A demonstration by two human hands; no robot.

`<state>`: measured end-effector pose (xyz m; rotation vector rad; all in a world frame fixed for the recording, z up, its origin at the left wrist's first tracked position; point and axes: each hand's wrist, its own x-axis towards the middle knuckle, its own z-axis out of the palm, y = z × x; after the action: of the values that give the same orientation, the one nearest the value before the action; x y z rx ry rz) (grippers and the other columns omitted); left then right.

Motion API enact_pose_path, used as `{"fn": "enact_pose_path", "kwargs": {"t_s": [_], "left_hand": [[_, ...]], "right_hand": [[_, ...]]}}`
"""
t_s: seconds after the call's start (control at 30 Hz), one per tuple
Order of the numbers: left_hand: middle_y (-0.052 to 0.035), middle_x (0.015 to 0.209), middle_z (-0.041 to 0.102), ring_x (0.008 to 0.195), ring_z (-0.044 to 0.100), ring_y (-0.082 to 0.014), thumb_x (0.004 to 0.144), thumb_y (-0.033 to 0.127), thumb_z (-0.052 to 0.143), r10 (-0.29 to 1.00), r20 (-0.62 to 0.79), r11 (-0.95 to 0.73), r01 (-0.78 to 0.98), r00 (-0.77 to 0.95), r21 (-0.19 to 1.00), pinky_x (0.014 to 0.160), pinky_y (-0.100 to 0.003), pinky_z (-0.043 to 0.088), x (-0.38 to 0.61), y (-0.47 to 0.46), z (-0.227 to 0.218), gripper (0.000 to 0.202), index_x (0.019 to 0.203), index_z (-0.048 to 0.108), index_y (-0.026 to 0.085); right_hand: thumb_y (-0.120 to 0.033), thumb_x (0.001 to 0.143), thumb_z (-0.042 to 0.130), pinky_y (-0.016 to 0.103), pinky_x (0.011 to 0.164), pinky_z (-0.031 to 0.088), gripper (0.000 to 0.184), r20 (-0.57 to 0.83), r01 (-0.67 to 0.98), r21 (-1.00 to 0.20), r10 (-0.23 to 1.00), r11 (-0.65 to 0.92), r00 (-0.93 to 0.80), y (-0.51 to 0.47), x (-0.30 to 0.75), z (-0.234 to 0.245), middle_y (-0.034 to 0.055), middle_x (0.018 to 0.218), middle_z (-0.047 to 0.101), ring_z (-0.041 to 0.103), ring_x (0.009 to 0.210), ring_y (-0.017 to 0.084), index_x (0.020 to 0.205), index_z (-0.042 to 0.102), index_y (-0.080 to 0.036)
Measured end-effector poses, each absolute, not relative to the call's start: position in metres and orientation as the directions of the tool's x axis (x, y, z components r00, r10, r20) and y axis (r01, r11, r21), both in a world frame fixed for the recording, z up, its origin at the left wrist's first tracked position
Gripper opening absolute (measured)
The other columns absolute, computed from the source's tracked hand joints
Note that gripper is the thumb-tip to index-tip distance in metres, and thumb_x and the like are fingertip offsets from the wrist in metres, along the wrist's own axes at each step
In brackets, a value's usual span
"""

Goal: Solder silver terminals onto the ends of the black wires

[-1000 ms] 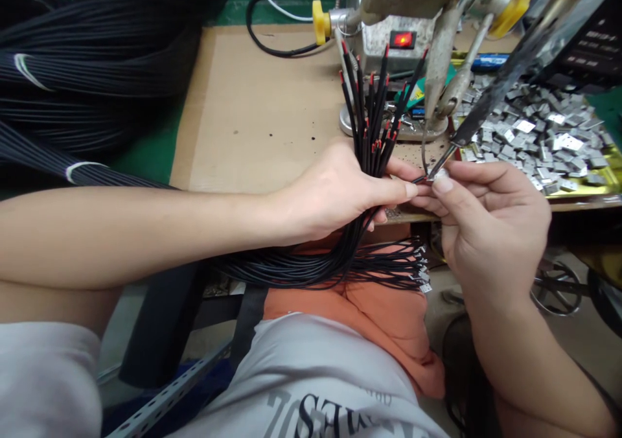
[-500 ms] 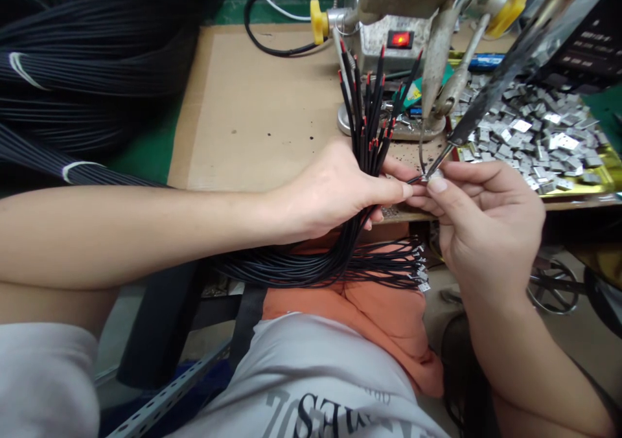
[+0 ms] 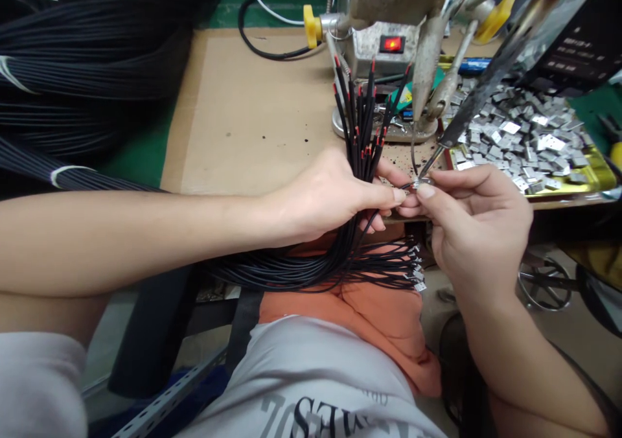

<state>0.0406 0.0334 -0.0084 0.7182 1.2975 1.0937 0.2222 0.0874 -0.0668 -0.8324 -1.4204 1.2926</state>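
- Head view: a bench machine (image 3: 383,49) with a lit red switch (image 3: 391,44) and a yellow knob (image 3: 311,26) stood at the far edge of a cardboard sheet (image 3: 243,120).
- Left of the bench machine lay large bundled coils of black cable (image 3: 72,81), tied with white bands.
- Right of the bench machine sat a gold tray (image 3: 595,177) heaped with silver metal tabs (image 3: 525,140).
- Below the bench machine, in front of the person's grey T-shirt (image 3: 311,367), lay an orange cloth (image 3: 350,315).
- Just in front of the bench machine, the left hand (image 3: 325,195) clenched a bundle of black wires (image 3: 362,146), fingers curled around it; the red-tipped ends fanned up toward the bench machine, while the lower lengths drooped over the orange cloth, ending in small metal tabs (image 3: 415,269).
- Near the bench machine's base, the right hand (image 3: 479,227) pinched a small metal terminal (image 3: 420,182) between thumb and forefinger, a single black wire (image 3: 407,185) running into it.
- A pointed dark electrode (image 3: 432,159) from the bench machine ended just beside the small metal terminal; whether they touched was too small to tell.
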Motion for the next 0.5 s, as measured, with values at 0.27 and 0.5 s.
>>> {"fn": "enact_pose_path", "kwargs": {"t_s": [0.27, 0.5], "left_hand": [[0.0005, 0.065, 0.077, 0.051, 0.071, -0.0102, 0.095, -0.010, 0.070, 0.905, -0.422, 0.393, -0.261, -0.062, 0.881, 0.052, -0.019, 0.055, 0.0420, 0.0329, -0.0066, 0.022, 0.094, 0.077, 0.011], [0.0011, 0.065, 0.075, 0.051, 0.071, -0.0112, 0.094, -0.004, 0.075, 0.918, -0.391, 0.363, -0.263, -0.064, 0.894, 0.052, -0.021, 0.055, 0.0404, 0.0326, -0.0098, 0.017, 0.094, 0.078, 0.013]], "right_hand": [[-0.012, 0.088, 0.094, 0.032, 0.065, 0.076, 0.021, 0.236, -0.120, -0.969, 0.947, 0.214, -0.217, 0.0855, 0.2186, -0.0648, -0.0014, 0.076, 0.082, 0.083, 0.065, 0.020, 0.091, 0.081, -0.029], [-0.014, 0.088, 0.094, 0.029, 0.067, 0.076, 0.020, 0.232, -0.132, -0.969, 0.950, 0.208, -0.209, 0.0826, 0.2176, -0.0641, -0.0024, 0.076, 0.082, 0.083, 0.067, 0.018, 0.093, 0.080, -0.026]]}}
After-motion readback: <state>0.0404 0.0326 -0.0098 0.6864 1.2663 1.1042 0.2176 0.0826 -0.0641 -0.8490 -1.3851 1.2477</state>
